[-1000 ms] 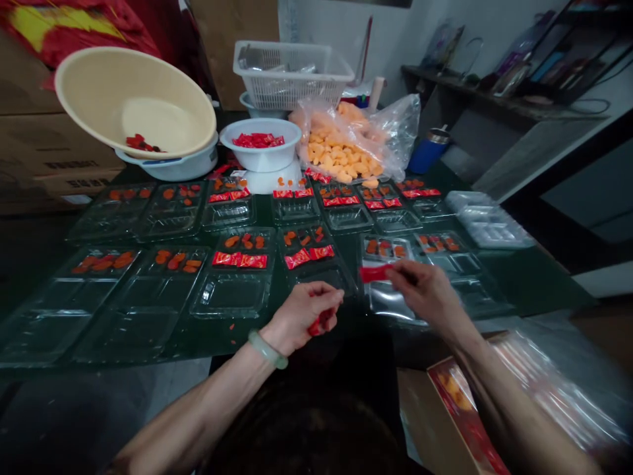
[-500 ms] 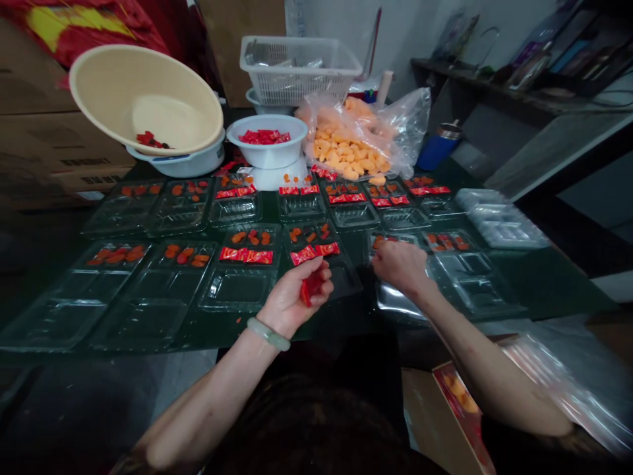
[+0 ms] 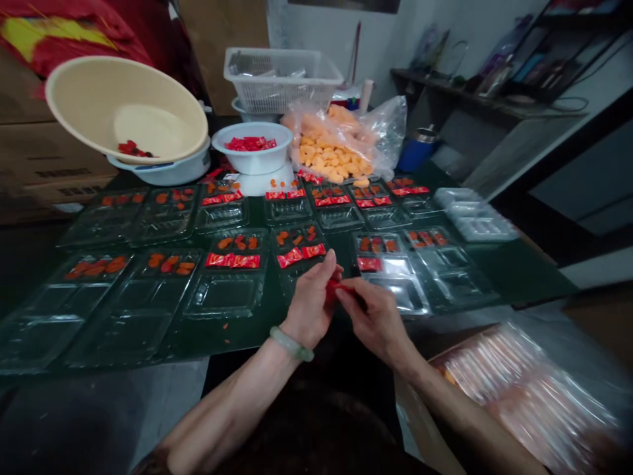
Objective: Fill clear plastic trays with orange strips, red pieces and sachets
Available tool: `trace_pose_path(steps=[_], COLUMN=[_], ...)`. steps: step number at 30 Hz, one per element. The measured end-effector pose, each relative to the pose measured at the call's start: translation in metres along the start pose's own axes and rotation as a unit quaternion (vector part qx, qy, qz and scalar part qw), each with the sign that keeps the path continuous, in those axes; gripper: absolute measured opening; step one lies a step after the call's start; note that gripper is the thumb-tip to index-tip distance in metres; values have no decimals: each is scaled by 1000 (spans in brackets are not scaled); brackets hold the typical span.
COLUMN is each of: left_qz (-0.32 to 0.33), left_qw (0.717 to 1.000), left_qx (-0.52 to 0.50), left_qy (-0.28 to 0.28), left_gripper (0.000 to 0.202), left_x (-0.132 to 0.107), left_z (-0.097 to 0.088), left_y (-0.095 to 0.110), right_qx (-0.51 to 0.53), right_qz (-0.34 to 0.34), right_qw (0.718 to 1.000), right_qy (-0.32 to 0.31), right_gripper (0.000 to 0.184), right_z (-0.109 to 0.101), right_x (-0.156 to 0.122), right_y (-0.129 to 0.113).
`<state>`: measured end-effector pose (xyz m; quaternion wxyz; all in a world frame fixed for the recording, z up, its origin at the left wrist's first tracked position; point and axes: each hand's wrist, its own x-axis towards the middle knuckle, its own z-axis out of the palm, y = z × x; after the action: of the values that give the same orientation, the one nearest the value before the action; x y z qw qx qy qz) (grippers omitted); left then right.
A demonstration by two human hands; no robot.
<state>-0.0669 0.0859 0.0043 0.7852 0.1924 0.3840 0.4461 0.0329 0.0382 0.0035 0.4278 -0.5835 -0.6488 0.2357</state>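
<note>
My left hand [image 3: 312, 300], a pale green bangle [image 3: 291, 343] at its wrist, is closed around red packets [image 3: 332, 289]; how many is hidden by the fingers. The fingertips of my right hand [image 3: 373, 313] pinch at a red packet in the left palm. Just beyond, a clear tray [image 3: 395, 267] has orange-brown pieces in its back compartment and one red packet [image 3: 369, 264] in the middle one. Left of it, another tray [image 3: 297, 277] carries two red packets [image 3: 302, 255] below its orange-brown pieces.
More clear trays [image 3: 225, 293] stand in two rows on the dark green table [image 3: 237, 336]. Behind them are a white bowl of red packets [image 3: 252, 148], a tilted cream basin [image 3: 128, 105], a bag of orange pieces [image 3: 336, 145], a white basket [image 3: 281, 79] and stacked trays [image 3: 475, 214].
My right hand has come back from the right-hand tray to the left hand, and one red packet now shows in that tray. The camera view has shifted slightly.
</note>
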Motion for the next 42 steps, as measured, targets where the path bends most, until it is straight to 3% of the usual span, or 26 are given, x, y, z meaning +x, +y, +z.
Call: trace_pose_path(steps=[5, 9, 11, 14, 16, 18, 21, 24, 29, 32, 35, 39, 42], left_qz=[-89, -130, -138, -126, -107, -89, -52, -14, -28, -41, -16, 112, 139], left_qw=[993, 991, 989, 988, 989, 990, 995, 998, 1000, 996, 978, 900, 854], left_qx=[65, -23, -57, -91, -105, -105, -77, -46, -5, 43, 150, 382, 458], left_qy=[-51, -2, 13, 17, 16, 18, 31, 36, 5, -60, -142, -175, -203], left_gripper=[26, 21, 23, 29, 27, 18, 23, 28, 23, 18, 24, 33, 39], left_x=[2, 8, 9, 9, 9, 8, 5, 1, 0, -1, -5, -11, -12], left_z=[-1, -1, 2, 7, 10, 12, 14, 16, 18, 20, 20, 17, 11], left_y=[-1, 4, 7, 9, 7, 3, -2, -5, -13, -22, -27, -19, -9], right_qx=[37, -120, -230, -323, -266, -150, -57, -73, -146, -168, -101, 2, 37], right_qz=[165, 212, 230, 209, 159, 111, 71, 25, -91, -74, -18, 60, 113], right_qw=[984, 969, 945, 917, 942, 980, 996, 997, 985, 983, 994, 998, 993], right_qy=[49, 51, 39, 104, 131, 76, -2, 3, -25, 0, 27, 12, -10], right_gripper=[27, 29, 23, 14, 19, 23, 25, 34, 35, 19, 16, 22, 32], right_z=[-61, -90, -93, -86, -73, -55, -28, -14, -19, -24, -32, -46, -50], right_x=[4, 21, 30, 35, 29, 17, -2, -11, -14, -17, -21, -23, -16], right_y=[47, 104, 117, 103, 75, 45, 15, 11, 26, 33, 35, 28, 22])
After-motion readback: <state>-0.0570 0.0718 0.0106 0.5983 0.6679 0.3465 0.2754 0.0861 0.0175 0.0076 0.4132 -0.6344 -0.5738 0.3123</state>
